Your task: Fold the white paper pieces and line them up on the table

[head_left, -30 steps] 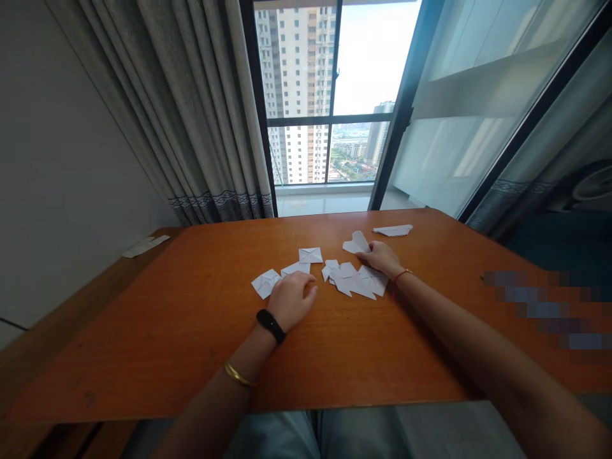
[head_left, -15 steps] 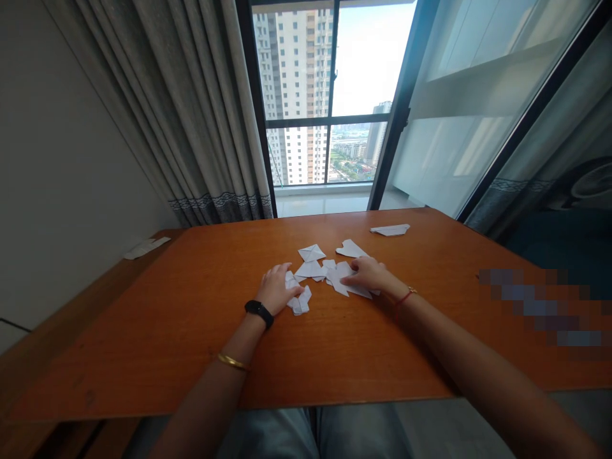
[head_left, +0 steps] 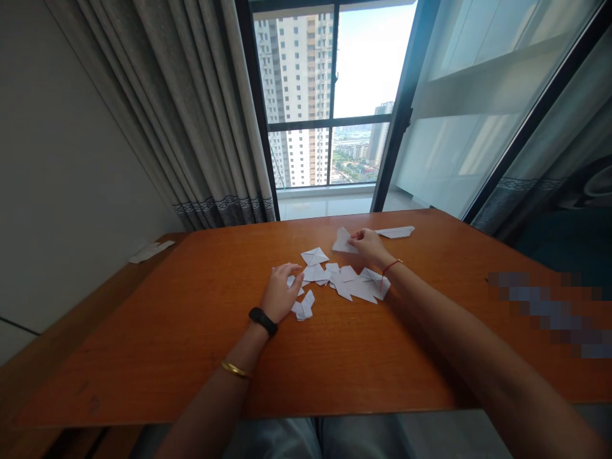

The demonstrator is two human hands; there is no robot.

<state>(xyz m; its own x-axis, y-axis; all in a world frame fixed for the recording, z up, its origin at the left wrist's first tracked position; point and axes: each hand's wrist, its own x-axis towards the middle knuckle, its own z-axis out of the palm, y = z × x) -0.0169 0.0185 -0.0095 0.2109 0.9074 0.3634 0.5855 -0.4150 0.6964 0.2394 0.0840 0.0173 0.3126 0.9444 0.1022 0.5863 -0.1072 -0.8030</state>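
Head view: white folded papers lie about the middle of the frame on the brown desk (head_left: 191,350).
Right hand (head_left: 371,247): pinches a folded paper piece (head_left: 341,241) by its right side, just right of frame centre.
Left hand (head_left: 280,294): fingers curved over a small folded paper, left of centre; whether it grips cannot be told.
Paper pile (head_left: 354,284): overlapping, below the right hand.
Weight: likely very light, quick to slide if brushed.
Stiffness: probably firmer along the folds, easily creased or crushed elsewhere.
Best hold: a folded edge, thumb against forefinger, lightly; lifting from the pile may drag neighbouring sheets.
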